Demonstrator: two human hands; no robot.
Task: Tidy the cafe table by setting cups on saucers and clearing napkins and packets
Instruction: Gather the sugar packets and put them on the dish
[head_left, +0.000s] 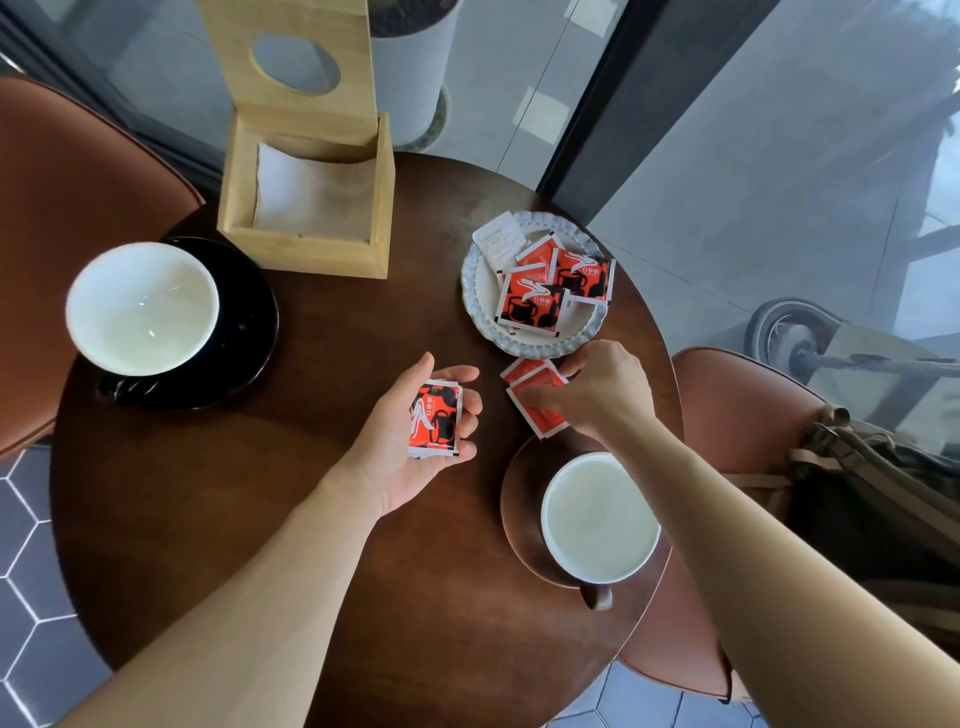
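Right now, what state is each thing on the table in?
Left cup: on black saucer.
Right cup: on brown saucer.
Napkin box: lid up.
Plate: holds packets.
Left hand: holds packets.
Right hand: pinches loose packets.

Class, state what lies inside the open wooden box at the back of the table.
Inside the wooden box lies a white napkin, covering most of the bottom. Whether more napkins lie beneath it cannot be seen; the top one hides them.

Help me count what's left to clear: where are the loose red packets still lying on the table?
In the head view, right of centre: the loose packets lie under the right hand, between the scalloped dish and the brown saucer.
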